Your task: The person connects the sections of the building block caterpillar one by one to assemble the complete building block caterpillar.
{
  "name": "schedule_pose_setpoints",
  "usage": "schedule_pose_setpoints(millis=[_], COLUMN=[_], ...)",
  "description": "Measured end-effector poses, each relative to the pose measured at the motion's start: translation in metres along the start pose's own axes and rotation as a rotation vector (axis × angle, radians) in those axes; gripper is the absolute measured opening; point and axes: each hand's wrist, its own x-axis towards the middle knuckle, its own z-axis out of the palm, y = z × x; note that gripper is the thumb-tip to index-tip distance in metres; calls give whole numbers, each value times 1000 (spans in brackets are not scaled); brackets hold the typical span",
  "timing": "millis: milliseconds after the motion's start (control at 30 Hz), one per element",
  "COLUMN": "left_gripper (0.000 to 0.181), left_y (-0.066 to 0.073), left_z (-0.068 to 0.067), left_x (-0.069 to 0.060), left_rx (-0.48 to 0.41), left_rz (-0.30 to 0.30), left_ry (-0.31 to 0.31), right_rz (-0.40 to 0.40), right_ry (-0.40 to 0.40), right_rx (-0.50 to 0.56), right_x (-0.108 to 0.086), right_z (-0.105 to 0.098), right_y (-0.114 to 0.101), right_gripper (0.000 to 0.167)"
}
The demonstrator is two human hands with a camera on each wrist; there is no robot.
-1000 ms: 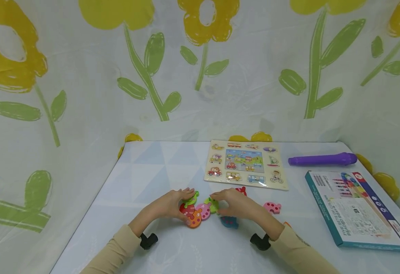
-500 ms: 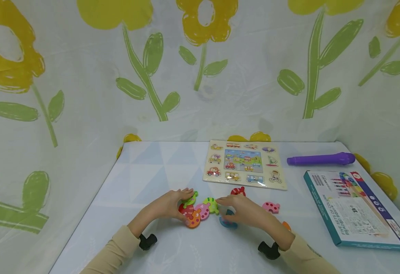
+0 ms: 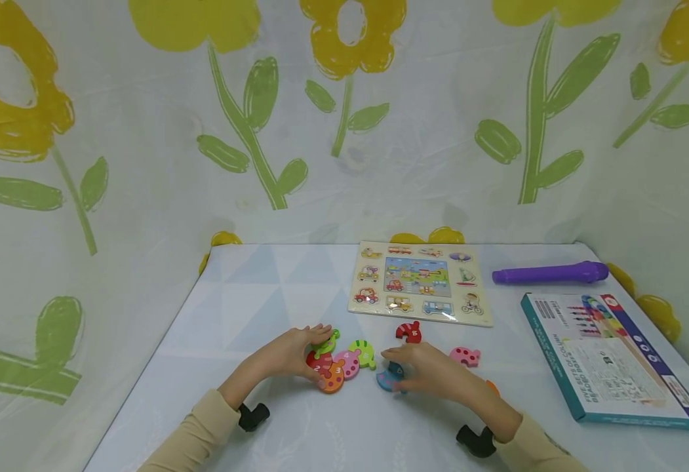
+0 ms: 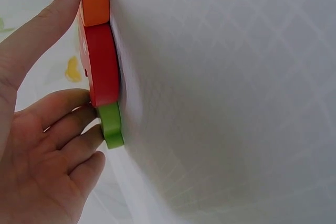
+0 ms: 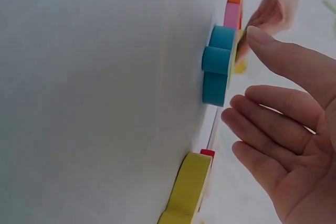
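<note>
In the head view I see the left hand (image 3: pixel 292 354) bent round a joined row (image 3: pixel 334 376) of thick, smooth, rounded pieces on the pale, triangle-patterned bench (image 3: pixel 314 432); the row curves like a cup, its hollow facing 12 o'clock. At 3 o'clock from it the right hand (image 3: pixel 429 368) hovers by a blue piece (image 3: pixel 388 380), fingers apart. A hooked red piece (image 3: pixel 408 332) lies at 2 o'clock from the row, with a flat picture board (image 3: pixel 419 278) beyond at 12.

On the left wrist I get the row edge-on, orange, red and green sides, its long axis running 12 to 6. The thumb touches the orange part and the curled fingers meet red and green, holding the row between them.

On the right wrist the blue piece's lobed edge runs 12 to 6; thumb and fingers leave a gap, and I cannot tell whether the thumb touches it. At 6 o'clock a yellow-sided piece (image 5: pixel 185 186) slants 1 to 7
</note>
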Motion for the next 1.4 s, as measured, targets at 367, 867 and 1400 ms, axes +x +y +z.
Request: schedule_pose_setpoints(millis=[367,867,1400], left_gripper=[92,93,93], left_y=[2,2,0], left_z=[0,1,3], left_x=[-1,-2,-1], left_rx=[-17,-12,-19], left_rz=[5,-6,-9], left_ry=[9,13,14], right_rz=[1,-3,-42], right_ry=[-12,-12,9], right_rx=[8,-27,-31], right_x=[-10,-10,-10], right_z=[2,4,5], right_y=[5,6,7], right_gripper=[58,54,55])
